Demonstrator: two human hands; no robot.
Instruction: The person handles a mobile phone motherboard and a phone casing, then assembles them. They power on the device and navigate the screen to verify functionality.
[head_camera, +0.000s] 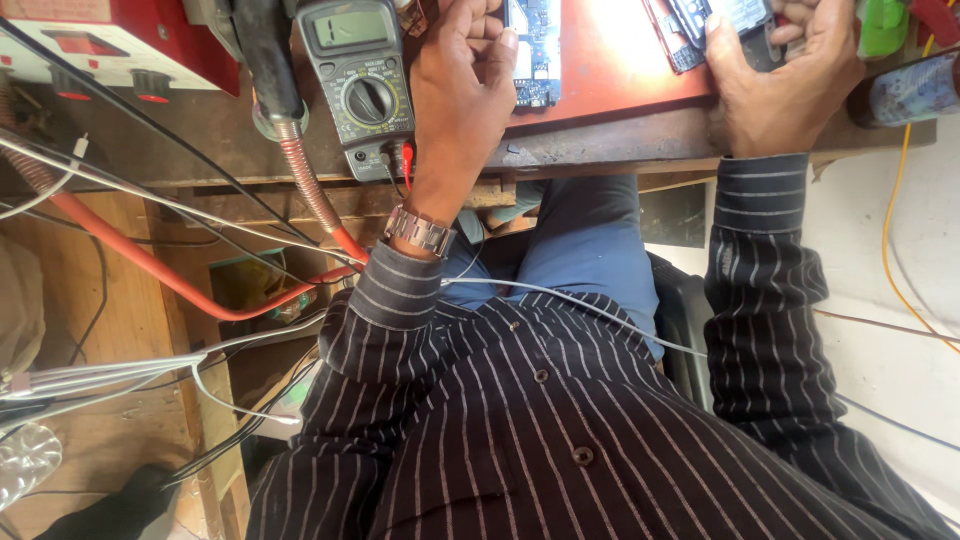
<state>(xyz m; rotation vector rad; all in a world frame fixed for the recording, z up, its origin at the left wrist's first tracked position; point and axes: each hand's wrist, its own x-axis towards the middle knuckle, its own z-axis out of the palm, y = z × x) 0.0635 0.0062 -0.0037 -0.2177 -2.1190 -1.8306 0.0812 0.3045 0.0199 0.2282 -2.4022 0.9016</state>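
Black pinstriped sleeves nearest, metal wristwatch (420, 230) on the left wrist. Beyond, left hand (462, 95) curled loosely shut over the bench edge (600, 140), just right of a grey multimeter (362, 85) lying lengthwise away. Farther right, right hand (785, 85) grasping an opened phone (715, 25) on the red mat (610, 55), long axis slanting left-right; circuit board (533, 50) beside the left hand.

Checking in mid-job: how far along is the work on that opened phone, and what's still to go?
Done: the phone lies opened on the red mat, a circuit board lies apart beside it, and the multimeter has its leads plugged in. In hand: the left hand is closed by the board; the right hand rests on the phone. Left: the phone is not yet reassembled.
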